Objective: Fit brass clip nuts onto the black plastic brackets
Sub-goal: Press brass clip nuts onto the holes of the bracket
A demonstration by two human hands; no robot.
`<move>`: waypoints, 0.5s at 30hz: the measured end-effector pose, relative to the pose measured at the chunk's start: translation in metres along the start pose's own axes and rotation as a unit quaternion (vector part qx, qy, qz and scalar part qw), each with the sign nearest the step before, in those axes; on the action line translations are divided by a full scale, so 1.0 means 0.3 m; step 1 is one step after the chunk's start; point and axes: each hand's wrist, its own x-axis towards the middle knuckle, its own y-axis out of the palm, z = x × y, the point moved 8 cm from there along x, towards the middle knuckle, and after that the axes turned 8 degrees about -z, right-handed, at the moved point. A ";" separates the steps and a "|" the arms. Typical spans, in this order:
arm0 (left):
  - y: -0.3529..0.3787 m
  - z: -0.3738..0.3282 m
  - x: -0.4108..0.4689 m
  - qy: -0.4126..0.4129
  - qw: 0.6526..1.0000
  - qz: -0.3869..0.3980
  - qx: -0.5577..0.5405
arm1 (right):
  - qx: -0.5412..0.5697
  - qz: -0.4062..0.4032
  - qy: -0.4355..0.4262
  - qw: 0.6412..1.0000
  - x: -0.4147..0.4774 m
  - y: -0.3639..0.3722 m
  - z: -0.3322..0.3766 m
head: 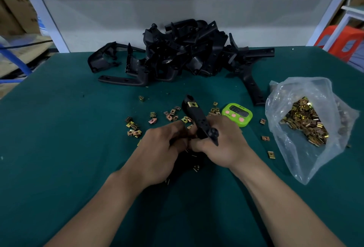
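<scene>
head view looks down on my two hands meeting over the green mat [78, 128]. my right hand [222, 142] is clamped round the middle of one black bracket [198, 117], whose far end tips up and away from me with a brass clip nut [193, 104] already seated on it. my left hand [161, 148] curls onto the bracket's near end; whether a nut sits under those fingertips i cannot tell. i judge the bracket light and stiff, best held by its thick middle with both ends free. the loose clip nuts [171, 113] scattered just beyond look small, springy and sharp-edged, so i'd pinch one by its flat sides. more wait in the plastic bag [295, 158], and more brackets in the pile [183, 53].
</scene>
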 end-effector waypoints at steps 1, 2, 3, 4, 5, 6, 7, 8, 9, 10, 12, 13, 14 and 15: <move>-0.003 0.000 0.002 -0.002 1.000 -0.002 -0.006 | 0.013 0.001 0.003 1.000 0.001 -0.003 -0.001; -0.005 0.002 0.004 -0.002 1.000 -0.006 -0.009 | 0.026 0.002 0.004 1.000 0.001 -0.007 -0.002; -0.006 0.003 0.004 0.001 1.000 -0.009 -0.010 | 0.037 0.005 0.004 0.999 0.000 -0.009 -0.003; -0.008 0.003 0.002 0.006 1.000 -0.013 -0.010 | 0.046 0.007 0.004 0.999 -0.002 -0.010 -0.002; -0.009 0.000 0.000 0.011 1.000 -0.015 -0.011 | 0.053 0.010 0.003 0.999 -0.003 -0.012 -0.002; -0.009 -0.005 -0.002 0.016 1.000 -0.014 -0.013 | 0.059 0.013 0.003 0.998 -0.005 -0.013 -0.001; -0.008 -0.008 -0.005 0.020 1.000 -0.012 -0.017 | 0.065 0.018 0.002 0.998 -0.007 -0.013 0.001; -0.008 -0.009 -0.007 0.022 0.999 -0.010 -0.024 | 0.075 0.024 0.004 0.997 -0.008 -0.012 0.003; -0.007 -0.009 -0.007 0.023 0.999 -0.008 -0.034 | 0.090 0.031 0.009 0.995 -0.008 -0.012 0.003; -0.006 -0.010 -0.007 0.022 0.999 -0.006 -0.042 | 0.105 0.038 0.015 0.994 -0.008 -0.011 0.001; -0.003 -0.008 -0.005 0.016 0.998 -0.001 -0.054 | 0.127 0.051 0.027 0.990 -0.010 -0.009 -0.004; 0.000 -0.005 -0.003 0.009 0.998 0.003 -0.064 | 0.134 0.056 0.031 0.989 -0.010 -0.006 -0.006; 0.002 -0.001 -0.001 0.001 0.997 0.009 -0.080 | 0.140 0.061 0.034 0.988 -0.011 -0.004 -0.007; 0.005 0.002 0.001 -0.009 0.995 0.014 -0.099 | 0.145 0.064 0.036 0.987 -0.010 -0.003 -0.008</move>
